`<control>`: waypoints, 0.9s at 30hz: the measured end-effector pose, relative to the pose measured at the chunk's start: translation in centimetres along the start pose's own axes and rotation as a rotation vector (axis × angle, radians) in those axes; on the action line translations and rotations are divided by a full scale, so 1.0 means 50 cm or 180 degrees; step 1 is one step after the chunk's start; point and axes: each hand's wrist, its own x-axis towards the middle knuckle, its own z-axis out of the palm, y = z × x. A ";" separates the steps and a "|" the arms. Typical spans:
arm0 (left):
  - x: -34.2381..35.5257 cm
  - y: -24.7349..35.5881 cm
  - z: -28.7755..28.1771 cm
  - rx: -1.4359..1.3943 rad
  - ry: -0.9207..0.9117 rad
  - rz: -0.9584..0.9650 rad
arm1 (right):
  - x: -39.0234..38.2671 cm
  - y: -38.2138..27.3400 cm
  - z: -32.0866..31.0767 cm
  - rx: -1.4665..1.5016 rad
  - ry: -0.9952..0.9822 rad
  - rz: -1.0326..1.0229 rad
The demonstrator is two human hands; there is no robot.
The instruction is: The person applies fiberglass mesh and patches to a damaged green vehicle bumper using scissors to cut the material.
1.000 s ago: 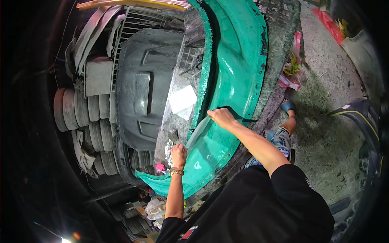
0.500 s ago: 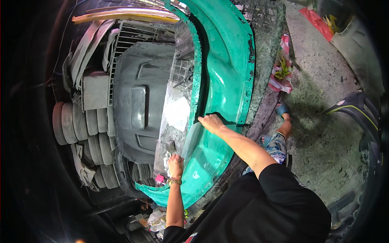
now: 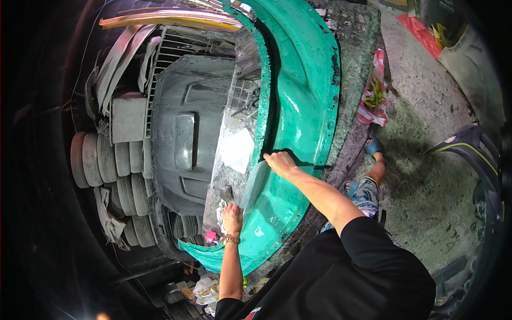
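Note:
A strip of thin translucent sheet point(image 3: 255, 184) stretches between my two hands along the inner edge of a long, curved, glossy green mould point(image 3: 312, 80). My right hand point(image 3: 280, 162) pinches the sheet's far corner, over the mould's dark inner lip. Nearer to me, my left hand point(image 3: 232, 217) has its fingers closed at the sheet's other end, by the edge of the grey work board point(image 3: 214, 184); a watch is on that wrist. A white sheet point(image 3: 237, 151) lies flat on the board just beyond my left hand.
Scissors point(image 3: 246, 105) lie farther up the board, and a small pink object point(image 3: 212, 235) sits near the mould's near end. Left of the board are a large dark hood-shaped panel point(image 3: 184, 138) and stacked tyres point(image 3: 106, 160). Red-and-white plastic point(image 3: 376, 90) lies on the right.
The view has shifted slightly, so the surroundings sit a little farther right. Both hands keep their hold on the translucent sheet, with hardly any movement.

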 end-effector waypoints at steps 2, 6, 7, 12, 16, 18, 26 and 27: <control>0.001 -0.001 0.001 0.0001 0.0008 -0.0007 | 0.001 0.000 0.000 -0.0022 0.0034 -0.0001; -0.001 -0.002 0.001 -0.0016 0.0017 -0.0020 | 0.005 -0.002 0.005 0.0018 0.0096 0.0077; -0.001 -0.001 0.000 -0.0029 0.0016 -0.0023 | 0.007 0.000 0.007 0.0103 0.0276 0.0084; -0.011 0.000 -0.011 -0.0374 0.0125 -0.0152 | -0.024 0.006 0.020 0.0939 0.0822 0.0846; -0.021 0.018 -0.037 -0.0542 -0.0112 -0.0377 | -0.092 -0.020 0.044 0.1616 0.0872 0.1256; -0.027 0.025 -0.047 -0.0647 0.0034 -0.0431 | -0.104 -0.047 0.056 0.2287 0.0432 0.1384; -0.143 0.062 -0.095 -0.1075 0.0847 -0.1166 | -0.086 -0.106 0.110 0.2869 -0.0045 0.1608; -0.172 0.064 -0.101 -0.1125 0.0900 -0.1391 | -0.087 -0.118 0.127 0.2861 -0.0105 0.1572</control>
